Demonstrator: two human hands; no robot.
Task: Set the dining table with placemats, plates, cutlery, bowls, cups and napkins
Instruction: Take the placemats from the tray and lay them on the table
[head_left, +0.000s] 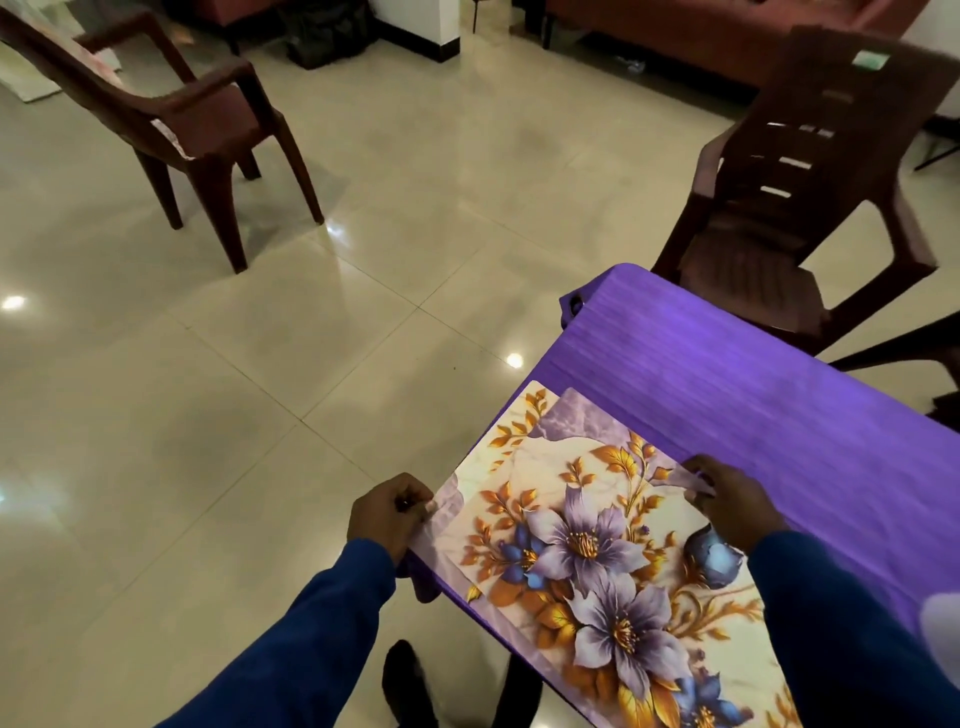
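The left hand and right hand are each pinching an edge of the placemats, lying stacked between both grips on the purple surface; they are looking thin, light, bendable, probably slippery.

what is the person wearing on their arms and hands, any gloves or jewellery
Both arms are covered by long dark blue sleeves that reach the wrists. The left hand and the right hand are bare, with no gloves. No watch, ring or bracelet shows, though the cuffs cover the wrists. The sleeve fabric looks plain, with no visible pattern or markings.
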